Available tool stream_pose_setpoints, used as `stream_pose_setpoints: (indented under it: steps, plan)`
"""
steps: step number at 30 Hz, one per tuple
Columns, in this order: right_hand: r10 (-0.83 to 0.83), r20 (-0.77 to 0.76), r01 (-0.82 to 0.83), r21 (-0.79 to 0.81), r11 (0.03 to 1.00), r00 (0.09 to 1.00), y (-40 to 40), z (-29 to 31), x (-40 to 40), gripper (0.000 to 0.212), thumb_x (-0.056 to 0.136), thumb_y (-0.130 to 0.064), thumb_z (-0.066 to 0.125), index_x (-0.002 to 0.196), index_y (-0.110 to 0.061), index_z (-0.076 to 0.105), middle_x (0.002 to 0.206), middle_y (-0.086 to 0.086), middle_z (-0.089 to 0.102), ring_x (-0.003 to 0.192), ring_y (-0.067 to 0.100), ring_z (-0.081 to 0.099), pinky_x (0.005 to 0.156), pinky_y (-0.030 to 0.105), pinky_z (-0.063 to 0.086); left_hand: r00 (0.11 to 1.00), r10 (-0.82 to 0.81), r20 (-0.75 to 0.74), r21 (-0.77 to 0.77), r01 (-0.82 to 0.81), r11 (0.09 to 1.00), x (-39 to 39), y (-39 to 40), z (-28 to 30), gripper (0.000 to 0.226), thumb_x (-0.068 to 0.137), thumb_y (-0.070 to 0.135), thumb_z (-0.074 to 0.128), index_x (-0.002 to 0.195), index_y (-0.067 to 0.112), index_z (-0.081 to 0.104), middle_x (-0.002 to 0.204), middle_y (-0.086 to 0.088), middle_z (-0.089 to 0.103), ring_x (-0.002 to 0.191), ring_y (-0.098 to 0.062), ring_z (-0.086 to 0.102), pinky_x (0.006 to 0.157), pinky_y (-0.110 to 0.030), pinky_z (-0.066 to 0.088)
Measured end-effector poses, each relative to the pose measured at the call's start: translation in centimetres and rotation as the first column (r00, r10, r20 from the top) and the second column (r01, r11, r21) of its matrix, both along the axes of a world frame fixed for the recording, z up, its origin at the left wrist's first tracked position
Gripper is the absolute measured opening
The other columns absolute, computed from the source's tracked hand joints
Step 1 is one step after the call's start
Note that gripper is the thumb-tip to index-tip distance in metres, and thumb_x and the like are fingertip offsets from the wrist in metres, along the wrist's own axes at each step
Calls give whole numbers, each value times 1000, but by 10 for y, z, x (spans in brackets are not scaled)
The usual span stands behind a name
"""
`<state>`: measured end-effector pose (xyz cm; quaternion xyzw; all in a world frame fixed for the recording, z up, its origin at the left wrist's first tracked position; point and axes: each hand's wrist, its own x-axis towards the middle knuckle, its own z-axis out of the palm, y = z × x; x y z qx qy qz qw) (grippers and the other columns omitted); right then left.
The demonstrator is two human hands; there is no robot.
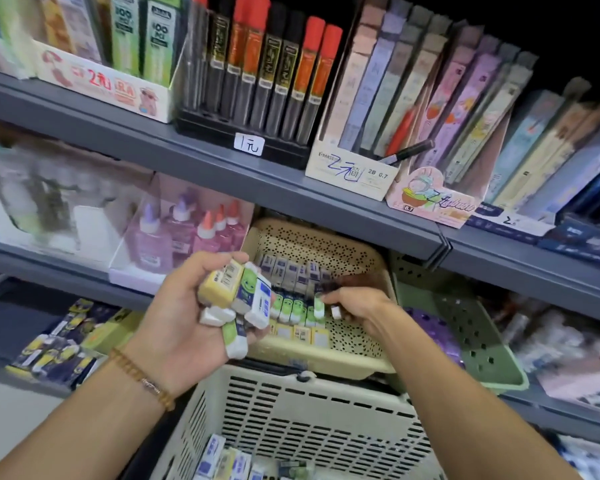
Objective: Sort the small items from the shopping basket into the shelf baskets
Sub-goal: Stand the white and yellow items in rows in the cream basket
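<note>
1. The white shopping basket [312, 420] sat nearest, below the beige shelf basket [326, 358], with a few small erasers [222, 462] inside.
2. The left hand [187, 320], in front of the beige shelf basket, had its grip clamped on a bunch of erasers [236, 296].
3. The right hand [357, 306] reached into that basket, its grip pinching one green eraser [318, 306] beside the rows there.
4. A green shelf basket [465, 327] stood just right of it.
</note>
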<state>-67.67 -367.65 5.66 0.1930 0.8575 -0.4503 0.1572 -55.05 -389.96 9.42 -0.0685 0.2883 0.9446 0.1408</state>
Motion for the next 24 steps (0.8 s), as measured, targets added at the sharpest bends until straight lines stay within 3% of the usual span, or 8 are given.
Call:
stream_pose_setpoints:
  steps: [3, 8, 11, 15, 16, 20, 24]
  plan:
    - [81, 50, -83, 42, 996, 995, -7, -11, -5, 28, 77, -20, 82, 99, -6, 73, 73, 6, 61, 49, 12, 44, 43, 25, 33, 999, 24, 24, 2, -24, 1000, -4, -2, -3, 16, 68, 28, 65, 81, 19, 67, 93, -7, 63, 88, -30, 56, 73, -40, 45]
    - [232, 38, -235, 120, 965, 972, -9, -9, -9, 29, 85, -25, 76, 105, -5, 70, 68, 4, 60, 50, 11, 48, 49, 22, 43, 999, 35, 42, -19, -34, 999, -5, 1, -2, 16, 63, 28, 68, 77, 19, 67, 89, -6, 60, 86, -27, 52, 70, -38, 44]
    - [268, 51, -273, 138, 952, 962, -5, -5, -10, 30, 90, -28, 70, 111, -7, 69, 70, 2, 59, 53, 8, 48, 57, 19, 47, 999, 27, 38, -24, -26, 999, -4, 3, -2, 15, 66, 28, 66, 78, 20, 66, 89, -5, 59, 82, -26, 53, 70, -39, 43]
    - [284, 43, -288, 133, 948, 958, -1, -8, -10, 27, 90, -28, 69, 110, -11, 66, 74, 4, 61, 58, 9, 53, 81, 29, 55, 999, 24, 37, -20, -24, 1000, -4, 4, -1, 16, 67, 27, 66, 81, 19, 65, 88, -5, 59, 79, -24, 55, 71, -39, 42]
    - [285, 38, -287, 125, 950, 958, 0, -9, -9, 23, 90, -25, 70, 109, -12, 65, 74, 4, 63, 58, 9, 56, 81, 29, 56, 999, 25, 40, -21, -25, 999, -4, 5, -1, 16, 68, 27, 65, 82, 19, 65, 89, -5, 59, 78, -24, 56, 71, -39, 43]
    - [264, -9, -261, 112, 959, 964, 1, -8, -6, 14, 88, -19, 72, 98, -17, 62, 70, 7, 70, 47, 5, 63, 56, 19, 56, 999, 23, 37, -28, -22, 999, -3, 5, 0, 19, 65, 26, 67, 83, 19, 65, 90, -6, 59, 76, -25, 58, 69, -38, 43]
    - [290, -11, -288, 97, 953, 957, -1, -2, 0, 12, 94, -17, 63, 106, -14, 63, 77, 8, 71, 63, 14, 68, 70, 27, 60, 998, 25, 49, 0, -26, 1000, -2, 6, 1, 18, 70, 26, 63, 86, 18, 64, 91, -7, 62, 77, -26, 60, 69, -38, 44]
